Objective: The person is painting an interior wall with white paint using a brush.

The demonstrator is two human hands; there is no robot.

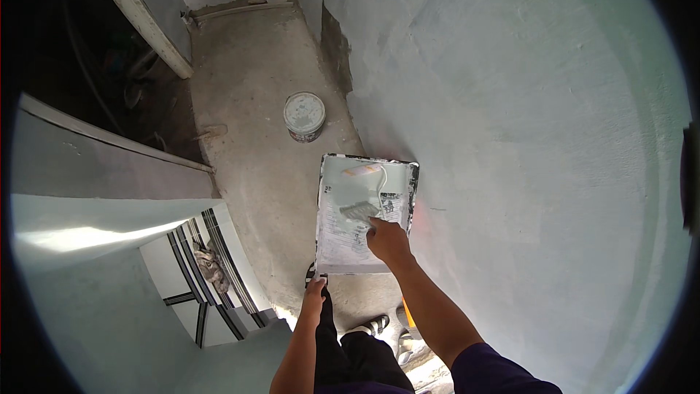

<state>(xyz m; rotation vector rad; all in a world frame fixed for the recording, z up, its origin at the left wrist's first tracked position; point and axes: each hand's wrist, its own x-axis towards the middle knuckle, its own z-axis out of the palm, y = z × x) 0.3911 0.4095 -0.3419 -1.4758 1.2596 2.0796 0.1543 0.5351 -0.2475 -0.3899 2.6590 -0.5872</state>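
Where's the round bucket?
In the head view, the bucket stands on the floor, a little left of centre and above the middle, just past the far left corner of the paint tray.

Has a bare concrete floor (248, 102), a patchy pale wall (525, 117) on the right, and a dark doorway (109, 80) at left.

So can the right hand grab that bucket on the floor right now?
Probably not: the right hand holds a brush-like tool over the tray, and the bucket stands on the floor beyond the tray's far edge.
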